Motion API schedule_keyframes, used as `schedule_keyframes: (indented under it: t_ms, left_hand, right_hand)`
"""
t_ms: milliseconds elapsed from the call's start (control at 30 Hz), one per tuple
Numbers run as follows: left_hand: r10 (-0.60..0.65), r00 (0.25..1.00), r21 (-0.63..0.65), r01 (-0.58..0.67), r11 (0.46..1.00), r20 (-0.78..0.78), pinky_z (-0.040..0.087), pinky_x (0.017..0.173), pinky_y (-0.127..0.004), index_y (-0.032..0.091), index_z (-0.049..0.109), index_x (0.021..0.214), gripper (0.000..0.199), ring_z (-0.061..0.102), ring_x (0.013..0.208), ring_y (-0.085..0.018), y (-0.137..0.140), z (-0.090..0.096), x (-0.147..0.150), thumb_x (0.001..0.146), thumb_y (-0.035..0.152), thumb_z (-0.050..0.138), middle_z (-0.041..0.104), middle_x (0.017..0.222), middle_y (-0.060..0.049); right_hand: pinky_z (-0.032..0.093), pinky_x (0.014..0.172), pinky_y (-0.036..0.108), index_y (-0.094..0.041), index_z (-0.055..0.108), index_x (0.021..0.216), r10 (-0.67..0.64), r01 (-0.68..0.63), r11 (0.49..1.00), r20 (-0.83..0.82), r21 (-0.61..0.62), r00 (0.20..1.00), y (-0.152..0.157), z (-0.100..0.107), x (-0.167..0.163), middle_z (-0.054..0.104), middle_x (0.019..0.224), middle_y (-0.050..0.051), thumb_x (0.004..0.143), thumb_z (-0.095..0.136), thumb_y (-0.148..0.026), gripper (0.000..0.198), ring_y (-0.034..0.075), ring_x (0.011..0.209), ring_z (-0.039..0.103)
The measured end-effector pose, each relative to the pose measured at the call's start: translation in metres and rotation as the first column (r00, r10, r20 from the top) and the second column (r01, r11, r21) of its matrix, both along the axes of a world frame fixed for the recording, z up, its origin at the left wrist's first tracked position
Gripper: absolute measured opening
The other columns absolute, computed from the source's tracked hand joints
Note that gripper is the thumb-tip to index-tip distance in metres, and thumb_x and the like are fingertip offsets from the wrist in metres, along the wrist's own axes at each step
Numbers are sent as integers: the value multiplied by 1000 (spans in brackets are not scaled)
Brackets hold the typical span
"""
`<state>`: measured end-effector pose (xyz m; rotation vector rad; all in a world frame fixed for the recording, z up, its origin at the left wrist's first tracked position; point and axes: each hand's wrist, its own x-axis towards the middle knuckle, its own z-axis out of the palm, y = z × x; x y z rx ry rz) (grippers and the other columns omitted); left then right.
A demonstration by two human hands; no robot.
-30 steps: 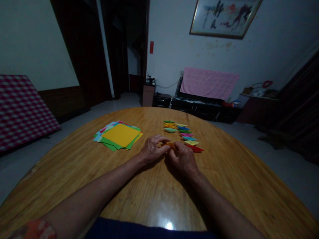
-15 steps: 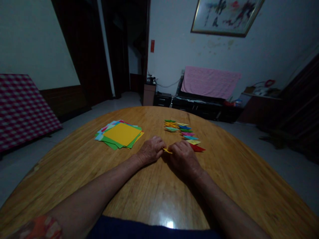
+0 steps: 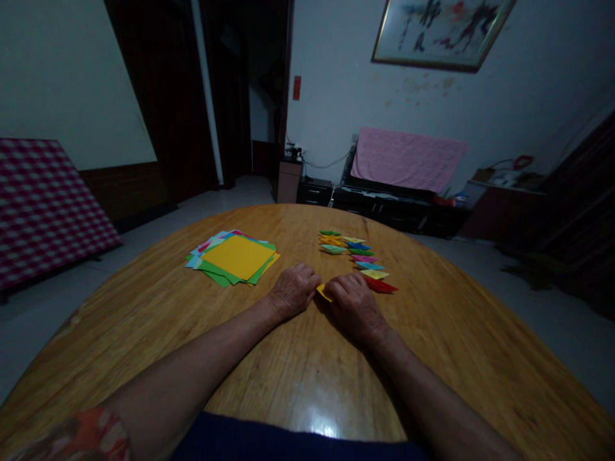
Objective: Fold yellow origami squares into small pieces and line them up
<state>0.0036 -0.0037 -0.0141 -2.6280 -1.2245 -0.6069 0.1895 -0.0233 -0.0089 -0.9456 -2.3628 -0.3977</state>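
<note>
Between my two hands, just above the table, is a small folded piece of yellow paper [image 3: 324,293], mostly covered by fingers. My left hand [image 3: 295,288] is closed at the paper's left end. My right hand [image 3: 353,301] has its fingers curled over the right part of it. Just beyond my right hand lies a red folded paper boat [image 3: 381,285]. Behind it, several more small paper boats in yellow, blue, pink, green and orange form two rows, among them a pink one [image 3: 364,258].
A loose stack of square coloured paper, with a yellow sheet [image 3: 239,257] on top, lies left of my hands. Everything rests on a round wooden table [image 3: 269,384]. A pink towel [image 3: 408,158] hangs over something by the far wall.
The yellow paper has turned between my fingers and shows a broader face than before. Both hands stay in nearly the same place; the whole view has shifted slightly.
</note>
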Motion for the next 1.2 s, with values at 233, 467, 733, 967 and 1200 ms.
schedule_keyframes:
  t_ms: [233,467,733,967,1200]
  left_hand:
    - [-181,983,-68,182,981,14,43,75,-31,17,64,86,15,52,90,-20,0,4,-10,81,18,50,60,93,-7]
    - [-172,981,-136,159,978,-93,42,69,-30,18,67,78,21,53,83,-20,-5,19,-9,84,23,48,60,88,-7]
    - [-136,989,-193,123,973,-54,41,64,-31,17,69,78,25,55,75,-20,-14,28,-5,84,25,46,61,80,-8]
    - [-24,995,-304,53,951,99,41,65,-27,17,69,71,24,54,70,-17,-8,22,2,82,28,50,60,72,-5]
    - [41,997,-299,-18,954,71,39,63,-27,17,66,64,30,51,67,-16,-6,20,7,82,28,45,59,69,-6]
  right_hand:
    - [37,67,26,-17,58,84,27,-46,958,-68,-283,997,-8,1,3,60,83,5,84,55,-18,3,15,76,53]
    - [37,63,25,-17,59,72,12,-57,903,-106,-427,994,-13,16,11,58,76,3,83,54,-20,13,13,70,51]
    - [38,65,26,-18,65,74,34,-97,871,-137,-481,990,-7,18,22,62,77,3,86,49,-22,20,13,71,54]
    - [37,60,25,-17,64,67,-75,-10,879,-160,-476,984,-3,13,19,61,70,3,86,51,-24,24,13,64,52]
    - [42,65,26,-17,68,72,-63,-50,862,-204,-504,977,4,11,31,64,76,4,84,53,-23,21,14,71,55]
